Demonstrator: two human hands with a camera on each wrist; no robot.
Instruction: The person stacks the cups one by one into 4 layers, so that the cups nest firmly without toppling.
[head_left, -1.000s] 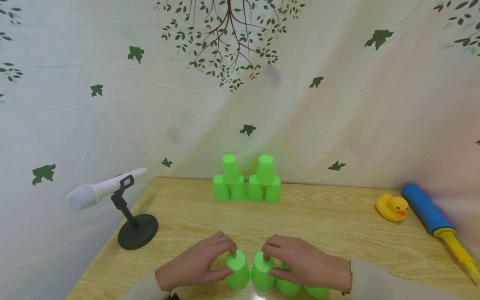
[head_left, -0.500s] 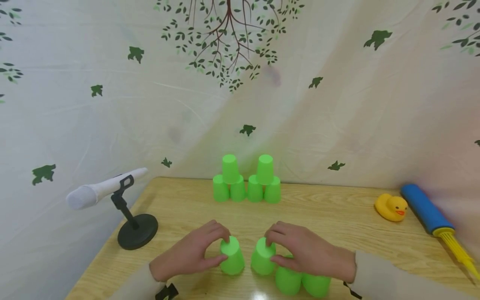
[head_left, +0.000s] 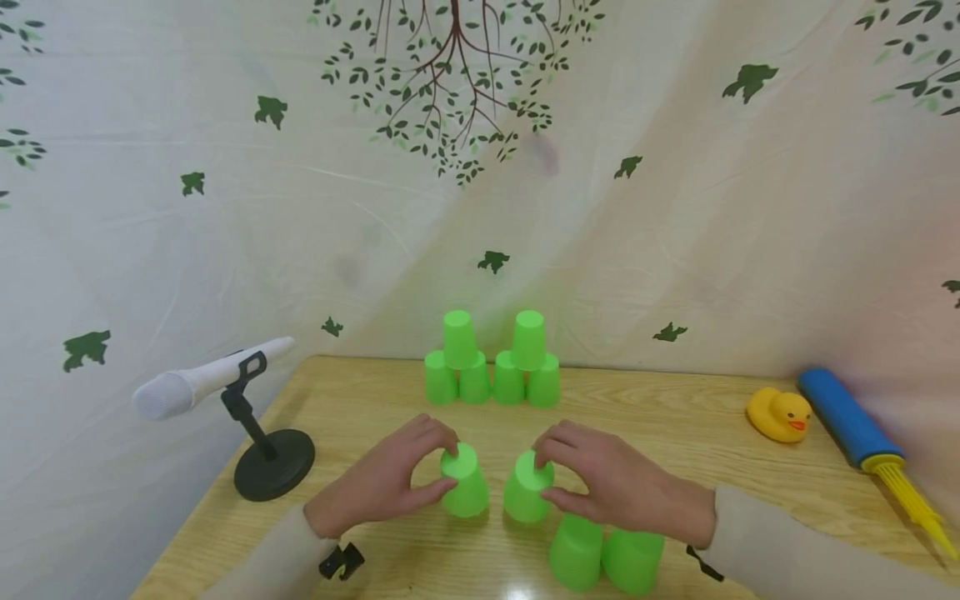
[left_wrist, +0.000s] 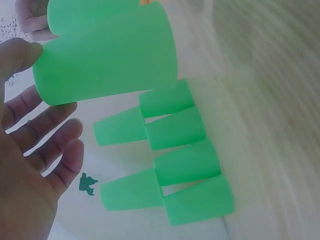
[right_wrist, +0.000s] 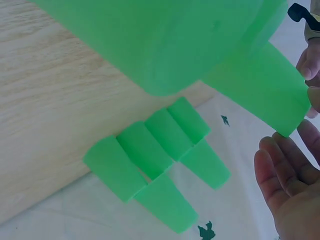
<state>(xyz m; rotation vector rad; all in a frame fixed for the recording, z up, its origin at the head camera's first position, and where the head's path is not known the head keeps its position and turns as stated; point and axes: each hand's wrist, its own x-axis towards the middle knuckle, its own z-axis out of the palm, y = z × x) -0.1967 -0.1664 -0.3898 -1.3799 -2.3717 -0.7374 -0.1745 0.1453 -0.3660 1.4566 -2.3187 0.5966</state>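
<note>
My left hand (head_left: 384, 485) pinches an upside-down green cup (head_left: 466, 492) near its top with thumb and fingers. In the left wrist view the thumb lies on the side of this cup (left_wrist: 107, 57), and the lower fingers stay off it. Close to its right, my right hand (head_left: 611, 482) pinches a second green cup (head_left: 528, 495) the same way, and a gap parts the two. Below the right hand, two more upside-down green cups (head_left: 576, 557) stand side by side, partly covered by it. One green cup (right_wrist: 165, 45) looms large in the right wrist view.
At the table's back edge stand two small green cup pyramids (head_left: 458, 342) (head_left: 529, 343), each one cup on two. A microphone (head_left: 202, 385) on a black stand (head_left: 274, 467) is at left. A yellow duck (head_left: 780, 415) and a blue pump (head_left: 847, 417) lie at right.
Both hands have moved forward with their cups, away from the two cups near the front edge. The gap between the two held cups has widened. The pyramids at the back have stayed put.
</note>
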